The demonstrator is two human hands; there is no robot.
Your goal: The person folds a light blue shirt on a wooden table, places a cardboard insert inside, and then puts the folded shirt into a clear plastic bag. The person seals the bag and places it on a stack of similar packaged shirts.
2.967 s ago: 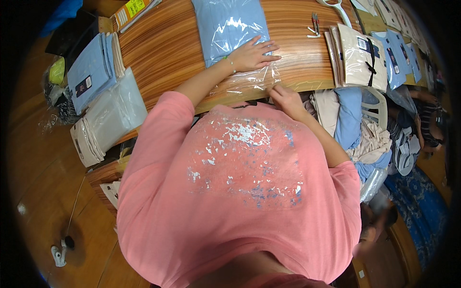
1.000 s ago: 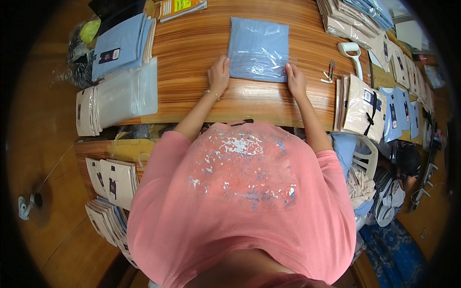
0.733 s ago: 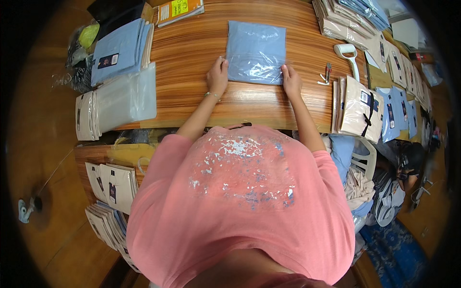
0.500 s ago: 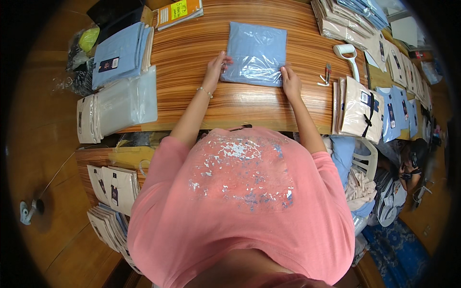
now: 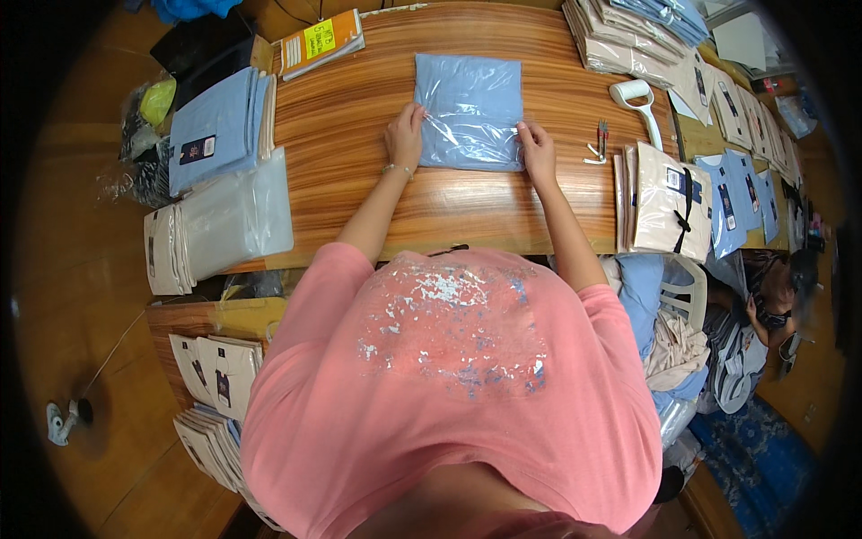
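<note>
A folded light-blue garment in a clear plastic bag lies flat on the striped wooden table in front of me. At its left edge, my left hand pinches the plastic between thumb and fingers. Opposite it, my right hand grips the right edge of the bag, thumb on top. Light glares off the plastic, most strongly across its lower half.
On the left are a stack of blue garments and clear plastic bags. An orange notebook lies at the far edge. To the right are a lint roller, small snips and bagged beige garments. Another person is at far right.
My left hand's fingers, looser and apart before, have closed on the bag's left edge. My right hand keeps its hold. The whole view has shifted slightly.
</note>
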